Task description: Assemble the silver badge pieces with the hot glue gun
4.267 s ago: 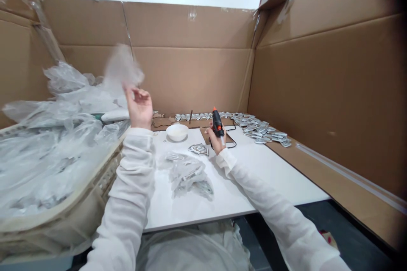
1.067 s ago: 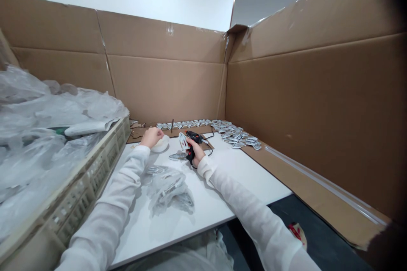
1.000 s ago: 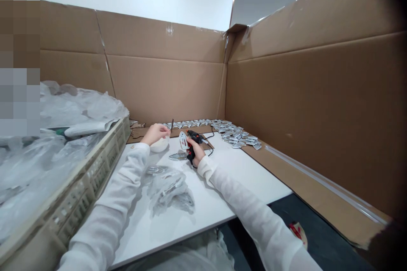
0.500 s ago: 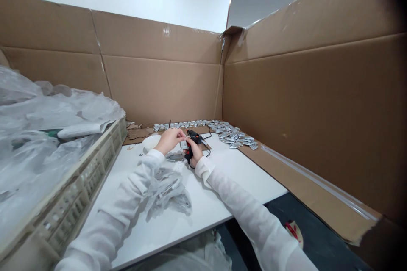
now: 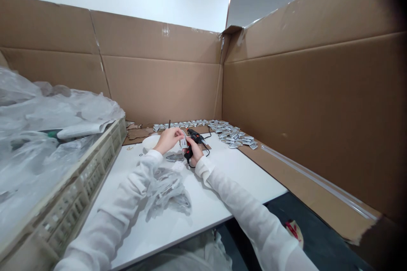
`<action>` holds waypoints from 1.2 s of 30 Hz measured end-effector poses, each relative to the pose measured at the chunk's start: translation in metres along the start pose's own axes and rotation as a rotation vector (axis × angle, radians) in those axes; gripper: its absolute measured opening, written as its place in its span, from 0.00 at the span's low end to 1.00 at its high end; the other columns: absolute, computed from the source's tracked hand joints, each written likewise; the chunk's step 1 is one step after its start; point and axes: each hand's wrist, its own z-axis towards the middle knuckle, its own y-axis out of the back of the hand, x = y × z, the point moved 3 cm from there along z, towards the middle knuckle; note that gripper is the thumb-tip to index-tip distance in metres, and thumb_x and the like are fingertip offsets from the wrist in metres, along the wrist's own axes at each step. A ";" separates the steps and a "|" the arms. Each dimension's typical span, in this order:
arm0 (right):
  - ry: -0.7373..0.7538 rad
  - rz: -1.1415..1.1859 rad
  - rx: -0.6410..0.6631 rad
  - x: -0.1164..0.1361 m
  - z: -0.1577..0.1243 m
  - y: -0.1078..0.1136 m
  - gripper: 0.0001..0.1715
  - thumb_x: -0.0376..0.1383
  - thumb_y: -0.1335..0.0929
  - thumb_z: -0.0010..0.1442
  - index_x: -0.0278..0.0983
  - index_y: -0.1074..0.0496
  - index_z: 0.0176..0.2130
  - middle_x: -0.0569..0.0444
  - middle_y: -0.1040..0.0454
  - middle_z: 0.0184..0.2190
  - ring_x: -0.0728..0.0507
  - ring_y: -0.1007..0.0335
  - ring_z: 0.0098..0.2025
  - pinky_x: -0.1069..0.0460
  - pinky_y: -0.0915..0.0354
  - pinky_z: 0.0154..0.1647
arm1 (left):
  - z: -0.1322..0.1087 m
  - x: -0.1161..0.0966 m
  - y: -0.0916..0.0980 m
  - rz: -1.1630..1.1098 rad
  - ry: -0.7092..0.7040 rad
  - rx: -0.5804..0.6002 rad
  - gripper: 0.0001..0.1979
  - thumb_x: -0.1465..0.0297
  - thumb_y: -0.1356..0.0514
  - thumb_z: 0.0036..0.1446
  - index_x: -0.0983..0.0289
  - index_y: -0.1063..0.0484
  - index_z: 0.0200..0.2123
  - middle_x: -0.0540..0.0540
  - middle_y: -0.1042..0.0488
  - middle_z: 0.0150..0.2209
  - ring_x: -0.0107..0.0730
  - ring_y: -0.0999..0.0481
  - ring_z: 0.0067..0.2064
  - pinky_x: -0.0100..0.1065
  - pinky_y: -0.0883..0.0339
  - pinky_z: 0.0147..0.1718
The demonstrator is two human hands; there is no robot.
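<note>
Your right fingers (image 5: 190, 141) clamp the gun (image 5: 196, 136) and, at its eight o'clock, the piece (image 5: 183, 143); your left fingers (image 5: 178, 132) meet at the piece's top, seemingly positioning; next calls for steadiness

A black glue gun (image 5: 195, 136) with orange parts sits tilted in the right hand (image 5: 196, 151), its orange nozzle pointing away and to the left, its black handle running down beside the fingers, and a pale glue stick jutting from its rear. Just left of that handle, the same hand holds a small flat piece (image 5: 183, 143), whitish with grey markings, roughly upright. The left hand (image 5: 169, 139) brings its fingertips to the piece's upper end, partly covering it; its finer detail is too small to tell.
</note>
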 end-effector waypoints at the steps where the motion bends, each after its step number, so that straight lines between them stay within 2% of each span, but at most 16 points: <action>1: -0.007 0.015 -0.006 0.000 0.000 0.000 0.12 0.36 0.29 0.45 0.34 0.32 0.32 0.59 0.31 0.20 0.52 0.39 0.16 0.58 0.37 0.13 | 0.000 0.000 0.000 -0.001 -0.008 0.009 0.05 0.70 0.42 0.50 0.65 0.29 0.27 0.50 0.27 0.26 0.28 0.31 0.27 0.27 0.42 0.27; 5: 0.001 0.047 0.001 0.004 -0.004 -0.004 0.13 0.36 0.29 0.43 0.34 0.31 0.31 0.58 0.30 0.21 0.52 0.37 0.17 0.58 0.35 0.15 | -0.001 -0.005 0.003 0.053 -0.027 0.010 0.04 0.70 0.43 0.51 0.64 0.30 0.29 0.50 0.27 0.26 0.29 0.31 0.28 0.27 0.42 0.27; 11: -0.007 0.034 0.022 0.004 -0.007 -0.004 0.13 0.36 0.29 0.42 0.32 0.30 0.30 0.56 0.29 0.22 0.51 0.36 0.18 0.58 0.36 0.15 | -0.004 -0.016 0.004 0.215 -0.080 -0.007 0.03 0.71 0.44 0.52 0.63 0.31 0.29 0.51 0.28 0.29 0.32 0.31 0.34 0.30 0.41 0.33; 15: -0.001 0.042 0.051 0.005 -0.006 -0.005 0.14 0.36 0.28 0.42 0.33 0.31 0.31 0.57 0.29 0.23 0.52 0.37 0.18 0.58 0.36 0.16 | -0.004 -0.014 0.003 0.318 -0.092 -0.040 0.03 0.70 0.44 0.51 0.63 0.33 0.27 0.54 0.31 0.31 0.37 0.34 0.39 0.34 0.42 0.38; 17: -0.009 0.052 0.063 0.006 -0.007 -0.005 0.14 0.35 0.28 0.41 0.34 0.31 0.31 0.57 0.29 0.23 0.52 0.37 0.18 0.58 0.35 0.16 | -0.004 -0.008 0.003 0.314 -0.072 -0.069 0.03 0.70 0.42 0.50 0.64 0.33 0.29 0.55 0.34 0.35 0.39 0.36 0.41 0.35 0.42 0.40; 21: -0.037 0.050 0.056 0.007 -0.008 -0.005 0.15 0.33 0.29 0.41 0.35 0.32 0.32 0.58 0.29 0.24 0.52 0.34 0.19 0.59 0.37 0.16 | -0.001 0.008 0.000 0.143 0.042 -0.105 0.16 0.70 0.39 0.45 0.65 0.36 0.39 0.56 0.37 0.39 0.38 0.37 0.44 0.37 0.42 0.43; 25: -0.008 0.028 0.056 0.006 -0.006 -0.006 0.17 0.35 0.28 0.41 0.35 0.32 0.34 0.57 0.29 0.25 0.51 0.33 0.21 0.59 0.37 0.16 | 0.000 0.024 -0.010 -0.142 0.197 0.026 0.08 0.68 0.43 0.49 0.66 0.36 0.31 0.53 0.33 0.31 0.33 0.33 0.37 0.33 0.38 0.37; 28: 0.079 -0.051 0.010 0.006 -0.004 -0.004 0.17 0.40 0.28 0.42 0.34 0.31 0.32 0.57 0.30 0.23 0.52 0.35 0.20 0.58 0.36 0.19 | -0.002 0.030 -0.010 -0.302 0.330 -0.031 0.05 0.70 0.46 0.52 0.66 0.39 0.30 0.51 0.33 0.28 0.28 0.31 0.31 0.28 0.38 0.28; 31: 0.123 -0.162 -0.028 0.008 -0.003 -0.001 0.19 0.47 0.31 0.45 0.33 0.31 0.28 0.59 0.34 0.16 0.53 0.39 0.16 0.59 0.39 0.16 | -0.006 0.030 -0.009 -0.449 0.465 -0.041 0.03 0.73 0.49 0.54 0.65 0.42 0.32 0.50 0.33 0.27 0.25 0.29 0.26 0.24 0.41 0.21; 36: 0.094 -0.254 0.025 0.011 -0.005 0.000 0.27 0.56 0.36 0.47 0.34 0.34 0.23 0.57 0.36 0.13 0.52 0.41 0.13 0.58 0.43 0.12 | -0.011 0.026 -0.007 -0.587 0.512 0.003 0.04 0.74 0.48 0.54 0.64 0.45 0.31 0.49 0.32 0.27 0.25 0.27 0.23 0.21 0.45 0.16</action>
